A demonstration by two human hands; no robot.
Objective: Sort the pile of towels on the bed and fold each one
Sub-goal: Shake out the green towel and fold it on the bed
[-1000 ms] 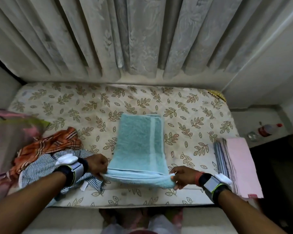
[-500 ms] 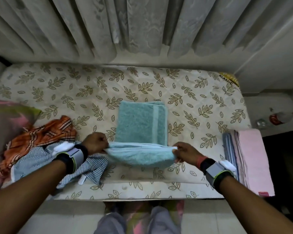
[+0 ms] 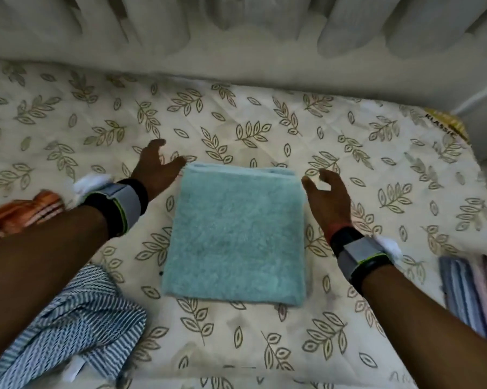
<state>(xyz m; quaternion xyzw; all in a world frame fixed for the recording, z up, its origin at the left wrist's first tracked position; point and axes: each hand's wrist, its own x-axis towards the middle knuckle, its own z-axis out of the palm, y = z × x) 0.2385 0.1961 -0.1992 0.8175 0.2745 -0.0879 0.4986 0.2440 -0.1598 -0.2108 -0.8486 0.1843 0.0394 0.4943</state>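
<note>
Left of left hand [image 3: 155, 172]: orange checked towel [image 3: 20, 211] and striped towel [image 3: 77, 327] lie crumpled, not yet folded. Left hand open, empty, at far-left corner of teal towel [image 3: 236, 234]. Teal towel lies folded square on bed [image 3: 264, 127] between both hands; looks done. Right hand [image 3: 326, 197] open, empty, just beside its far-right corner. Right of that hand: folded stack [image 3: 472, 290]. Teal likely goes there next.

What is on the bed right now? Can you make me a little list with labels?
middle: light teal terry towel, folded into a flat square
left hand: open, beside the towel's far left corner
right hand: open, beside its far right corner, holding nothing
near left: blue-and-white striped cloth, unfolded
far left: orange checked cloth, rumpled
right edge: stack of folded blue striped and pink towels
under it all: cream leaf-print mattress
</note>
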